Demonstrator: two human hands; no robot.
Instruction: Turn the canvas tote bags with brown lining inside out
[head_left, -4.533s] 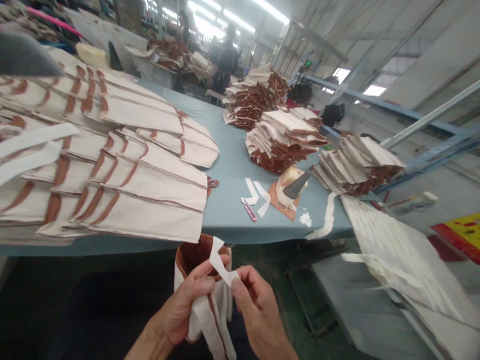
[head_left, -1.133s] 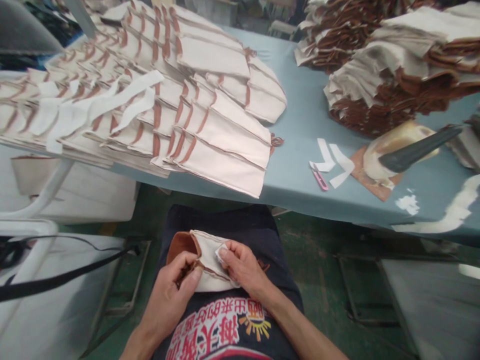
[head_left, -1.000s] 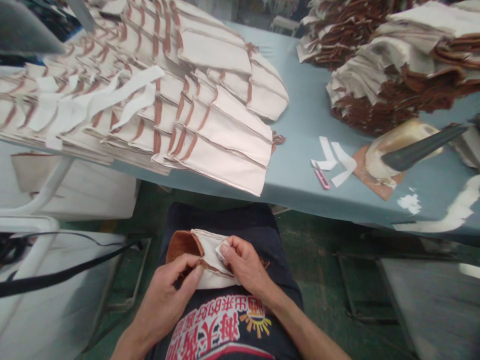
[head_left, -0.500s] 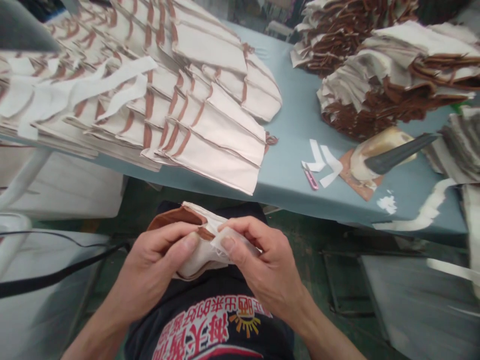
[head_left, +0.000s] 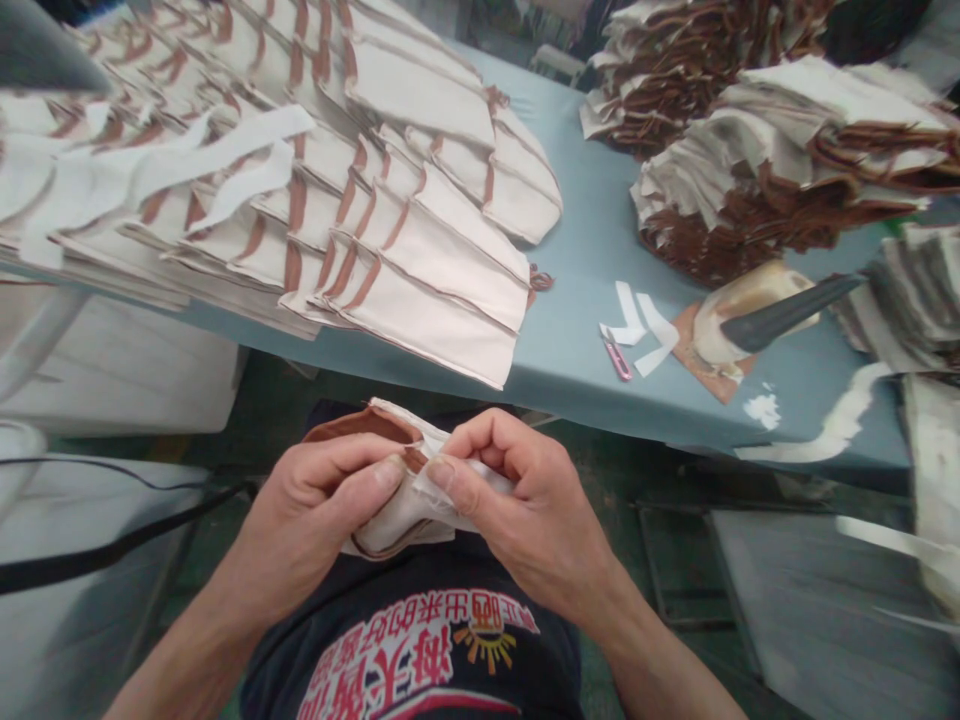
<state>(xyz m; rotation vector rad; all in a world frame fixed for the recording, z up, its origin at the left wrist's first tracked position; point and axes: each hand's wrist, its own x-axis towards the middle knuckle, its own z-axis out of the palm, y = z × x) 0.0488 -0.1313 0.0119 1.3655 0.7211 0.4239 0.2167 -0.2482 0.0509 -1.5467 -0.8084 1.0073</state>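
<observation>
Above my lap I hold a cream fabric piece (head_left: 394, 515) with a brown leather-like edging and an opening at its top. My left hand (head_left: 334, 515) is closed, thumb and fingers pinching the brown edge. My right hand (head_left: 514, 500) pinches a thin white strip (head_left: 431, 490) against the same piece, close to the left fingertips. Part of the strip and the far side of the piece are hidden behind my fingers.
Many cream pieces with brown bands (head_left: 442, 270) overlap along the blue-topped table (head_left: 555, 340). White strips (head_left: 217, 165) lie over them. To the right are a pink thread snipper (head_left: 616, 357), a glue pot with a dark handle (head_left: 742, 310) and stacked fabric pieces (head_left: 757, 190).
My right hand has shifted slightly left and up, bringing its fingertips closer to my left ones. Both hands keep their pinch. The view has moved a little.
</observation>
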